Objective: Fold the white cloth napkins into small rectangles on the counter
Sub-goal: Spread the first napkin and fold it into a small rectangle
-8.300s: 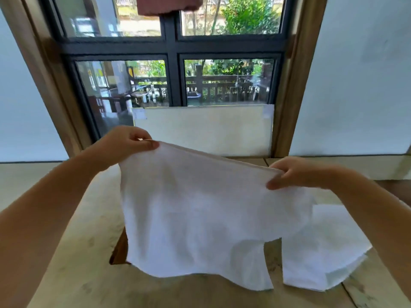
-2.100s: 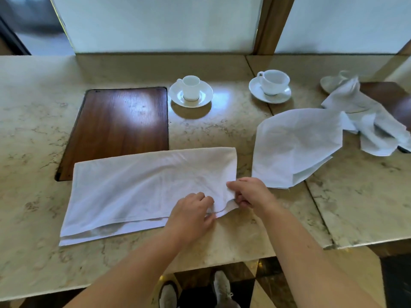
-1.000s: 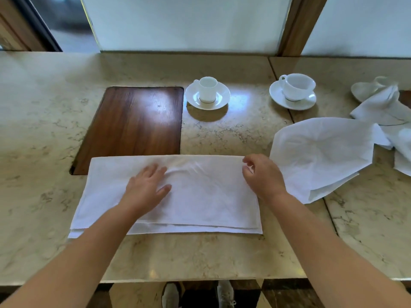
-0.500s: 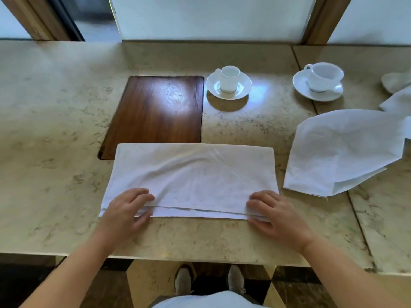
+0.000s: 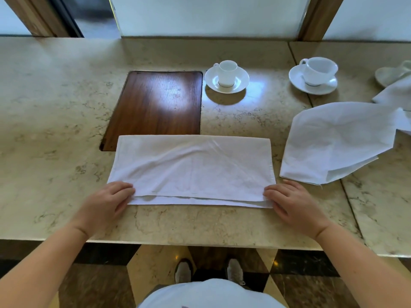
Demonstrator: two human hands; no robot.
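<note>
A white napkin [image 5: 193, 170], folded in half into a long rectangle, lies flat on the marble counter [image 5: 55, 121]; its far left corner overlaps a wooden inlay. Its two layers show slightly offset along the near edge. My left hand [image 5: 109, 202] pinches the near left corner with curled fingers. My right hand [image 5: 293, 203] pinches the near right corner the same way. A second white napkin [image 5: 338, 141] lies loosely folded to the right. More crumpled white cloth [image 5: 395, 94] sits at the far right edge.
A dark wooden inlay [image 5: 158, 105] is set into the counter behind the napkin. A small cup on a saucer [image 5: 226, 76] and a larger cup on a saucer [image 5: 315, 74] stand further back. The counter's front edge runs just below my wrists.
Both hands slid outward along the near edge from lying on the cloth to its two near corners, and their fingers curled onto them. The napkin stays in place.
</note>
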